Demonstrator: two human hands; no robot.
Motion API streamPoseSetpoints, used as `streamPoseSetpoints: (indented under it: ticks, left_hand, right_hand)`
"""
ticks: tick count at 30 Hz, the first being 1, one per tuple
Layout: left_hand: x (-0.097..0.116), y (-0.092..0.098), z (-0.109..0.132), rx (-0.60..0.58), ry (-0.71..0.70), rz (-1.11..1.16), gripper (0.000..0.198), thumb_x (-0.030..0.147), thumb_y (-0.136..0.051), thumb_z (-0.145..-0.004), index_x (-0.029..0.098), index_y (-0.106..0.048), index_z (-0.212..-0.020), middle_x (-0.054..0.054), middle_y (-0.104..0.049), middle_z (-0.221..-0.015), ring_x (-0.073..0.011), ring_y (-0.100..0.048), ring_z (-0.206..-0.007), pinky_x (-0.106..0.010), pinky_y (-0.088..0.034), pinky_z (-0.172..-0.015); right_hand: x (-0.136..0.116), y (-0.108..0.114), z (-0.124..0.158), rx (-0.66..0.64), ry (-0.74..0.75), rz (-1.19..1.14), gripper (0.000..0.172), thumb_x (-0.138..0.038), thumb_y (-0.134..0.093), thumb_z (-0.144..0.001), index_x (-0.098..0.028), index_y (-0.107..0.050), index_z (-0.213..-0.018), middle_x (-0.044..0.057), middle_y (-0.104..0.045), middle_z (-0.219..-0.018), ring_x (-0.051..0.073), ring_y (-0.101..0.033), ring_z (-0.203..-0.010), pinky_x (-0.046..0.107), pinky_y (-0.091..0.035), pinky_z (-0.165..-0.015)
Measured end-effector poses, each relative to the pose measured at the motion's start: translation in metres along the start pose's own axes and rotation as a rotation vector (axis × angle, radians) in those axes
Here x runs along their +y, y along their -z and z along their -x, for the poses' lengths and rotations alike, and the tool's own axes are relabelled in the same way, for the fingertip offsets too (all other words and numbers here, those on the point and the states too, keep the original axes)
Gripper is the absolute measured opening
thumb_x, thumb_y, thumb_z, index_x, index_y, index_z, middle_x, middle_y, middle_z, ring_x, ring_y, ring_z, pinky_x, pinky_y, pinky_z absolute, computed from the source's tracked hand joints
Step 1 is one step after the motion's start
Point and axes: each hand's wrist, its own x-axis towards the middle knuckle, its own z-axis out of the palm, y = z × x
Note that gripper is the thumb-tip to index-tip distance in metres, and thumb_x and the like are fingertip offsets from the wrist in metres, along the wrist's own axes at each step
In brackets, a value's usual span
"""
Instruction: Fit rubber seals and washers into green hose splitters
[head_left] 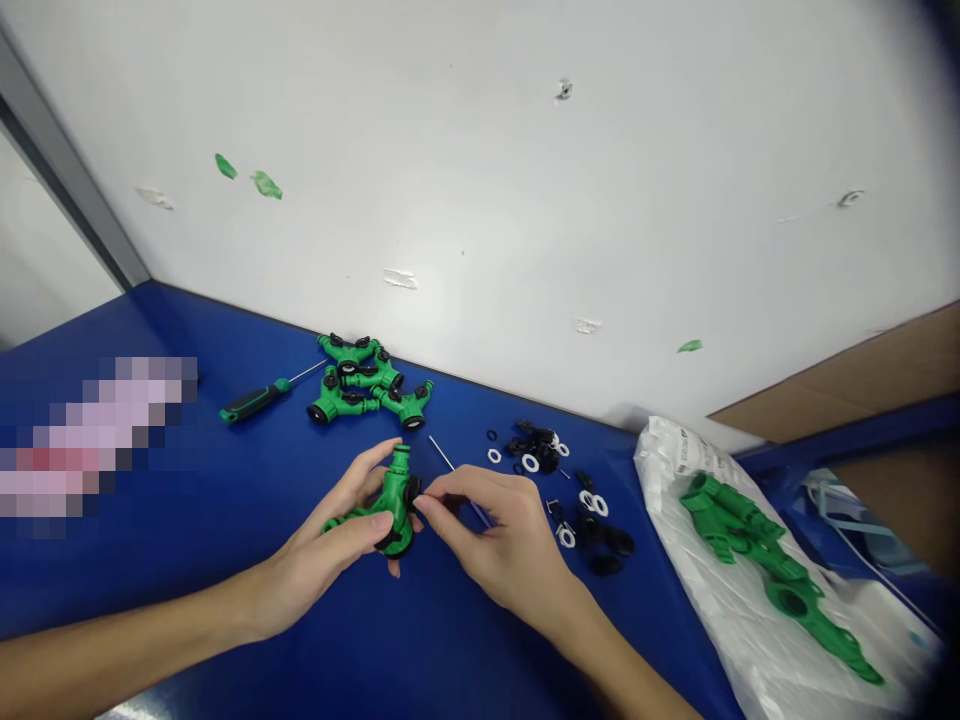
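Left hand [315,530] grips green hose splitter [394,500]; right hand [487,530] pinches its black fitting [412,489]. Assembled splitters [367,385] lie piled near the far edge; loose washers [530,462] remain.

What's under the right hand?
A thin metal rod runs in under the right hand. The hand covers the rod's near end, so what it leads to can't be seen.

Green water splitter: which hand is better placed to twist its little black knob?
Probably the right: the right hand has its fingertips on the black knob, while the left hand is wrapped around the green splitter, holding it.
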Motion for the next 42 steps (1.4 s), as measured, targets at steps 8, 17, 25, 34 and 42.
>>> streamPoseSetpoints:
  ticks: [8,17,25,34,42]
  left_hand:
    - [0.015,-0.006,-0.001,0.047,0.148,0.288,0.042,0.029,-0.064,-0.083,0.029,-0.055,-0.125,-0.004,-0.061,-0.101,-0.0202,-0.057,-0.084,-0.041,-0.048,-0.077]
    - [0.014,-0.011,-0.005,0.221,0.275,0.156,0.020,0.024,-0.069,-0.082,0.022,-0.065,-0.102,-0.003,-0.061,-0.089,-0.0178,-0.057,-0.081,-0.036,-0.052,-0.073]
    - [0.017,-0.012,-0.004,0.212,0.259,0.140,0.015,0.023,-0.069,-0.082,0.023,-0.064,-0.096,-0.001,-0.062,-0.088,-0.0172,-0.059,-0.081,-0.033,-0.053,-0.071]
    - [0.012,-0.010,-0.003,0.172,0.209,0.043,0.013,0.029,-0.069,-0.082,0.024,-0.064,-0.093,0.001,-0.060,-0.090,-0.0162,-0.057,-0.085,-0.031,-0.053,-0.076]
    - [0.014,-0.010,-0.003,0.195,0.225,0.025,0.017,0.030,-0.070,-0.080,0.023,-0.061,-0.093,0.001,-0.059,-0.085,-0.0153,-0.057,-0.082,-0.030,-0.053,-0.074]
  right_hand:
    - [-0.001,0.000,-0.001,-0.031,-0.052,-0.020,0.012,-0.018,-0.064,-0.087,-0.018,-0.070,-0.076,0.001,-0.071,-0.068,0.012,-0.063,-0.059,0.023,-0.047,-0.056]
    - [0.003,-0.007,0.003,-0.033,-0.083,-0.085,0.006,-0.021,-0.069,-0.084,-0.019,-0.071,-0.079,0.001,-0.073,-0.072,0.013,-0.066,-0.062,0.023,-0.050,-0.057]
    - [-0.003,-0.003,0.001,-0.075,-0.106,-0.185,0.010,-0.017,-0.063,-0.085,-0.017,-0.073,-0.086,0.003,-0.073,-0.075,0.014,-0.066,-0.065,0.025,-0.053,-0.061]
    - [-0.004,-0.002,0.001,-0.056,-0.021,-0.109,0.009,-0.017,-0.064,-0.085,-0.016,-0.070,-0.079,0.002,-0.068,-0.068,0.011,-0.060,-0.057,0.023,-0.050,-0.055]
    - [-0.005,0.003,0.001,-0.109,0.025,-0.078,0.012,-0.012,-0.058,-0.088,-0.017,-0.068,-0.083,0.002,-0.068,-0.073,0.011,-0.059,-0.062,0.022,-0.047,-0.058]
